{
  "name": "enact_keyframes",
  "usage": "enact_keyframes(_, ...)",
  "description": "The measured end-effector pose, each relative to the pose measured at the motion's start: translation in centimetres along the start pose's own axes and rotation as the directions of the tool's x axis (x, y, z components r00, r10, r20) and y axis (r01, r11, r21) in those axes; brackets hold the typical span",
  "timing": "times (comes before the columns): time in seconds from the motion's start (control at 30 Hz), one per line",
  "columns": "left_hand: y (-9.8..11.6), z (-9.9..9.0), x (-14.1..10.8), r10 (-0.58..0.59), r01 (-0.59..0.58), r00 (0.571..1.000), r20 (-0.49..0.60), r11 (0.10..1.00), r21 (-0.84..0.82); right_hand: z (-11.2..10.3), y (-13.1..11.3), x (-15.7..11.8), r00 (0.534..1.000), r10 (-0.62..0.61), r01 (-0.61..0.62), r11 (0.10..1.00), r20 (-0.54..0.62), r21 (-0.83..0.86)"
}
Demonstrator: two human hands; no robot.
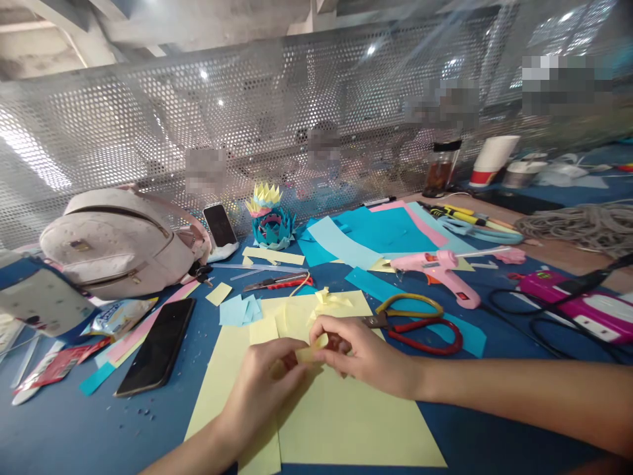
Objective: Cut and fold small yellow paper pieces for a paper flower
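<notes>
Between my two hands is a small yellow paper piece, partly curled. My left hand pinches its left end, and my right hand grips the other end with thumb and fingers. Both hands are over large yellow paper sheets. Just beyond my fingers lie folded yellow paper bits. Scissors with one yellow and one red handle rest right of my right hand. Light blue paper squares lie past my left hand, near a red utility knife.
A pink glue gun and a magenta power strip with black cables lie right. Left are a phone, snack packets and a pale backpack. At the back stands a layered paper flower before a perforated metal screen.
</notes>
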State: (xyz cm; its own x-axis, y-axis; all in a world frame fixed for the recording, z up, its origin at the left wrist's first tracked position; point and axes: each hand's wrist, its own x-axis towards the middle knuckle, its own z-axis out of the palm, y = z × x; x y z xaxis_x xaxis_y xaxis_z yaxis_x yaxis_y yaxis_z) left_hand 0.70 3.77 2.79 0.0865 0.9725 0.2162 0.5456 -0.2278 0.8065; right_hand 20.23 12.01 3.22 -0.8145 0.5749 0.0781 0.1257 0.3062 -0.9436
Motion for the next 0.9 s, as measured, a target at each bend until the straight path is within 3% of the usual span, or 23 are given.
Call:
enact_keyframes(0.13,-0.06,0.14,-0.02,0.096,-0.096,0.995,0.005,0.984,0.151,0.16,0.16,-0.11,1.000,-0.010,0.010,1.000,0.026,-0.019)
enact_keyframes(0.27,0.06,0.47,-0.08,0.219,-0.206,0.976,-0.003,0.925,0.319,0.32,0.08,-0.04,0.998,0.052,-0.052,0.998,0.022,0.019)
enact_keyframes(0.4,-0.02,0.75,-0.17,0.302,-0.285,0.953,0.024,0.868,0.407,0.38,-0.25,0.05,0.999,0.027,-0.027,1.000,0.033,0.001)
enact_keyframes(0.7,-0.44,0.57,-0.22,0.359,-0.397,0.917,0.171,0.803,0.444,0.36,-0.55,-0.60,0.991,-0.036,0.043,0.998,0.130,-0.049)
enact_keyframes(0.9,-0.11,0.32,-0.09,0.354,-0.401,0.916,0.189,0.830,0.387,0.32,-0.51,-0.87,0.992,-0.040,0.041,0.999,0.123,-0.005)
